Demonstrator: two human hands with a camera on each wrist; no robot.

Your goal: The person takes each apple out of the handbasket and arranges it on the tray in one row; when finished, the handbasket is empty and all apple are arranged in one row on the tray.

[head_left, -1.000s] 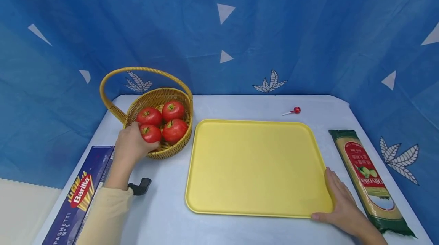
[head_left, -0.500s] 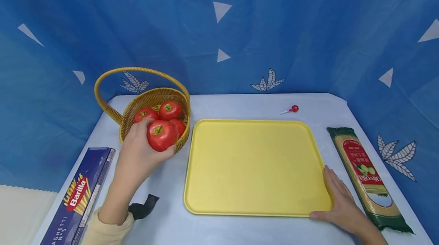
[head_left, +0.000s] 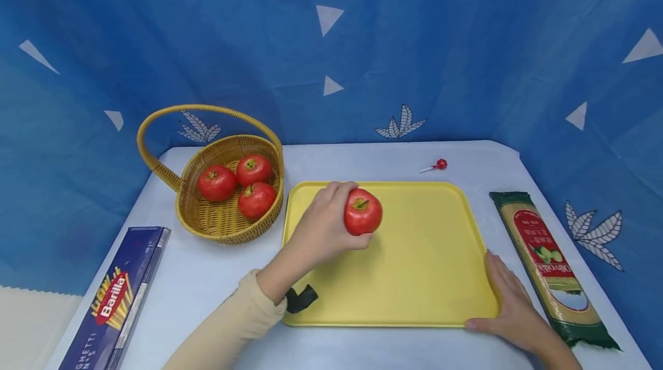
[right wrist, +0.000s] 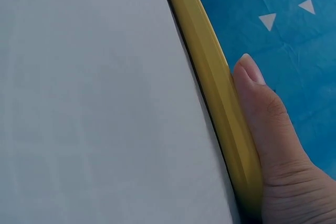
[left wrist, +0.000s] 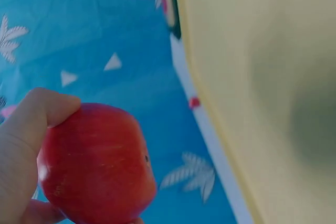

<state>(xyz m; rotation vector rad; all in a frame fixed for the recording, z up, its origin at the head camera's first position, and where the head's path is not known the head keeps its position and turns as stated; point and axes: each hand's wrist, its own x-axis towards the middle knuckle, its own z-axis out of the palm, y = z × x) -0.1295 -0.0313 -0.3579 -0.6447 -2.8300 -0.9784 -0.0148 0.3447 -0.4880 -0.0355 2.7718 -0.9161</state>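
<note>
A red apple is held in my left hand above the yellow tray, left of its middle. In the left wrist view, the thumb and fingers grip the apple, and its shadow falls on the tray. My right hand rests against the tray's near right corner, fingers along the right edge and thumb at the front edge. The right wrist view has that thumb lying straight against the tray's rim. At the back left, a wicker basket with a tall handle contains three apples.
A blue spaghetti box lies along the table's left side. On the right is a bag of pasta with green ends. Behind the tray lies a red lollipop. A blue patterned cloth surrounds the white table.
My left hand has lifted one apple out of the basket and carried it right, over the tray. The right hand stays at the tray's corner.
</note>
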